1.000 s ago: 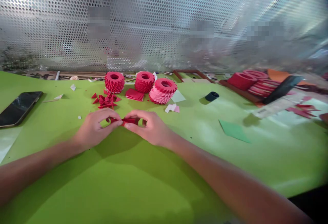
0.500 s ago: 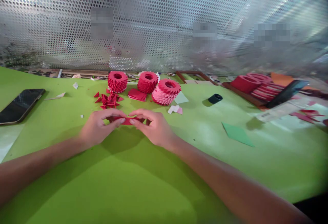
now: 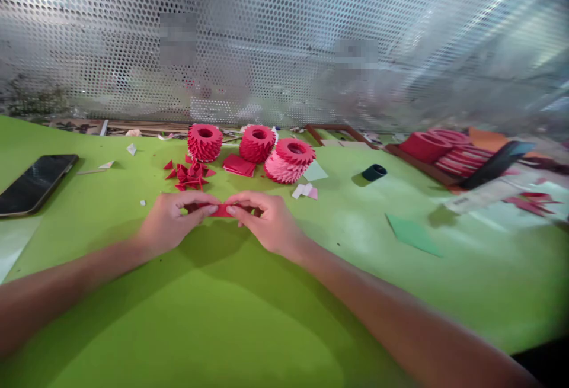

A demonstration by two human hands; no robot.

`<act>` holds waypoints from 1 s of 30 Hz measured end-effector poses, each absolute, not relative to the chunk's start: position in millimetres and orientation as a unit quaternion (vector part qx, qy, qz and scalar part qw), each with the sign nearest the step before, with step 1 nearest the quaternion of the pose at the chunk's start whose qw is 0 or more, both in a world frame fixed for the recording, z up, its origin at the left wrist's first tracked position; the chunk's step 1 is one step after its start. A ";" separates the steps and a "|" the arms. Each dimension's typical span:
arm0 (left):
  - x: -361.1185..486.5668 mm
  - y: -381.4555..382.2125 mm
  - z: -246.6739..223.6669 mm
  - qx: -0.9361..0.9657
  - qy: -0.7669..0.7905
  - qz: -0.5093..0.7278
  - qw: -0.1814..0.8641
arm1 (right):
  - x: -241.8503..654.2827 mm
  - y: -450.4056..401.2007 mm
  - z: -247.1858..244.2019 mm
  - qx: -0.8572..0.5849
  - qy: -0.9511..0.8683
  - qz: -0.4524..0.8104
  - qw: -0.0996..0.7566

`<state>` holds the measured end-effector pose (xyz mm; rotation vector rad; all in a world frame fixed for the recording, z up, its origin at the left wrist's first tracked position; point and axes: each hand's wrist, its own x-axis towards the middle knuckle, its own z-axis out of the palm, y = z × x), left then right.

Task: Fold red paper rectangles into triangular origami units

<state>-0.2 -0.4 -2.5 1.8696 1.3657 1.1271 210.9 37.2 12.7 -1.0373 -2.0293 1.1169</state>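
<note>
While L hand (image 3: 165, 221) & R hand (image 3: 272, 222) finger-pinch opp. ends of 1 narrow flat red paper strip (image 3: 220, 211), level hold & even pressure prob. keep edges straight.

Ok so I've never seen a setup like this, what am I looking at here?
There's no machine here, just a person's bare left hand and right hand. Every picture comes from one camera worn on the head, looking forward and down. Both hands' fingers pinch a small red strip. Beyond it, on the green table, are a pile of red folded pieces, a stack of red paper and three ridged, hollow rolls in red and pink. A phone lies to the left; a dark cylinder and a green sheet lie to the right.
</note>
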 end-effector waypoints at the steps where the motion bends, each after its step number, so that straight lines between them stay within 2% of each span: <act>1: -0.1 -0.2 -2.8 0.695 0.510 0.421 0.281 | 210.8 37.3 12.6 -0.390 -0.762 0.423 0.298; 9: 1.4 1.3 -2.0 0.709 0.508 0.407 0.271 | 211.5 39.4 8.8 -0.390 -0.757 0.436 0.291; 16: 1.1 0.7 -2.8 0.725 0.513 0.382 0.256 | 208.5 38.3 5.2 -0.402 -0.775 0.441 0.208; 21: 1.8 0.4 -0.1 0.732 0.500 0.381 0.262 | 208.6 37.8 6.0 -0.388 -0.777 0.446 0.217; 30: 1.7 2.0 -4.2 0.698 0.502 0.374 0.347 | 210.9 39.4 5.3 -0.408 -0.774 0.430 0.224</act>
